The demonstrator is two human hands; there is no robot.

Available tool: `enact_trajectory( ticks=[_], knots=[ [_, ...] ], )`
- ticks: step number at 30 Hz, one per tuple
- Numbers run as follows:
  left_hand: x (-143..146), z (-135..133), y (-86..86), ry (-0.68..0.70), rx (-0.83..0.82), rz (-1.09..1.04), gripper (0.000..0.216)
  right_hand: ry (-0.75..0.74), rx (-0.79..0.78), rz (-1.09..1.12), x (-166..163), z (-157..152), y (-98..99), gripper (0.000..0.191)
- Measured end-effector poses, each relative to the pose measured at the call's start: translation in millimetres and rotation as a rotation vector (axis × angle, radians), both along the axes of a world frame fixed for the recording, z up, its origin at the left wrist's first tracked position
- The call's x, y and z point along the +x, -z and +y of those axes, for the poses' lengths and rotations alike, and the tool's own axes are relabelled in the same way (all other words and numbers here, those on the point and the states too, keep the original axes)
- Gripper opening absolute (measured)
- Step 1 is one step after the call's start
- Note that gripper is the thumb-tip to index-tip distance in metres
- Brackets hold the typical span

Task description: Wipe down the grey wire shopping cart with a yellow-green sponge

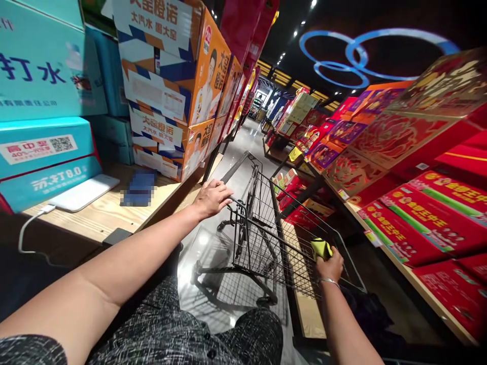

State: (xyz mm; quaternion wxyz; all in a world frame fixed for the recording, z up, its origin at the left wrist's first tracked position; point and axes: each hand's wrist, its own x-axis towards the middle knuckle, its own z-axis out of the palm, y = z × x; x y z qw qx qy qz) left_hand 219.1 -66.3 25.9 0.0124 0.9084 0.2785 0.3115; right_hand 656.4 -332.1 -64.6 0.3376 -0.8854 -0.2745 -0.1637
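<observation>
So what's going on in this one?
A person in a store aisle has the left hand on the handle of a shopping cart, while the right hand holds a bunched yellow-green cloth by the cart's wire side. On the wooden shelf at left, a white device with a cable plugged in lies beside turquoise cartons.

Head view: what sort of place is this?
Most likely a supermarket aisle: a wire shopping cart, stacked orange-soda cartons on the left, and red boxes above a shelf edge with price tags on the right.
</observation>
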Motion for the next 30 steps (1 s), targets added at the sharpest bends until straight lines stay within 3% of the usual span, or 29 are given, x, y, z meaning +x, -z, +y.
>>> enact_trajectory(
  ticks=[5, 11, 14, 18, 21, 24, 26, 30],
  knots=[
    [-8.1, -23.1, -2.6, 0.053, 0.028, -0.019, 0.028, -0.112, 0.217, 0.033, -68.9, 41.9, -13.3, 0.070],
    [-20.0, -19.7, -1.7, 0.314, -0.026, -0.071, 0.026, -0.625, 0.381, -0.114, -197.0, 95.1, -55.8, 0.042],
    [-30.5, -11.4, -1.6, 0.421, -0.141, -0.106, 0.048, -0.797, 0.452, -0.262, -249.4, 107.9, -81.8, 0.033],
    [-42.4, -3.9, -3.6, 0.489, -0.451, -0.203, 0.066, -0.894, 0.336, -0.458, -291.0, 120.7, -101.9, 0.026],
    [-44.1, -3.9, -4.9, 0.563, -0.802, -0.405, 0.070, -0.961, 0.193, -0.640, -307.1, 134.2, -97.0, 0.027],
    [-41.8, -6.0, -3.8, 0.631, -1.053, -0.509, 0.092, -1.042, 0.060, -0.799, -315.7, 149.6, -78.2, 0.039],
    [-40.4, -5.9, -0.9, 0.640, -1.078, -0.511, 0.100, -1.025, 0.018, -0.876, -318.4, 158.4, -64.2, 0.044],
    [-40.1, -1.7, 5.5, 0.554, -0.877, -0.473, 0.091, -0.931, 0.016, -0.987, -318.2, 169.1, -48.0, 0.041]
  ],
)
